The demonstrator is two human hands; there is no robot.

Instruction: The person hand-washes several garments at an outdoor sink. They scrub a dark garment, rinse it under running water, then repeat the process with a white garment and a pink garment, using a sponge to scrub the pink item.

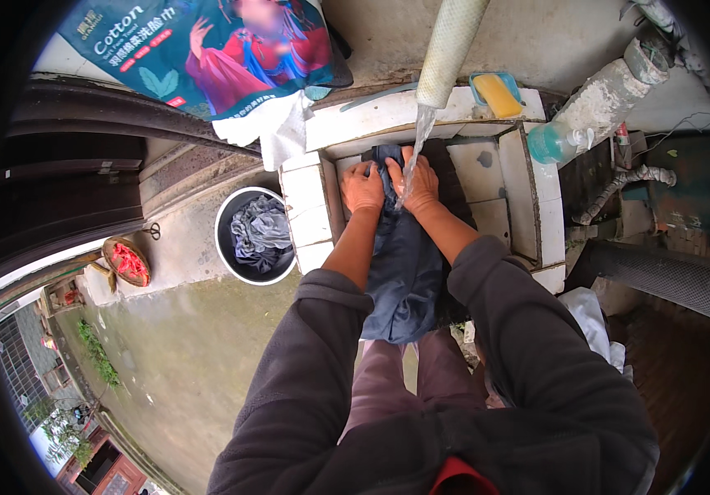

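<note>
A wet dark blue garment lies lengthwise before me over a dark slab in the tiled wash basin, its near end hanging over the edge. My left hand grips the bunched far part of the cloth from the left. From the right, my right hand grips the same bunched part, close beside the left. Water pours from a pale hose above and runs over my right hand and the cloth. The fingertips are partly hidden in the folds.
On the basin's back ledge lies a yellow soap bar in a blue dish. A green plastic bottle rests at the right rim. Left stand a basin of wet clothes, a cotton towel bag, scissors and a basket with red pieces.
</note>
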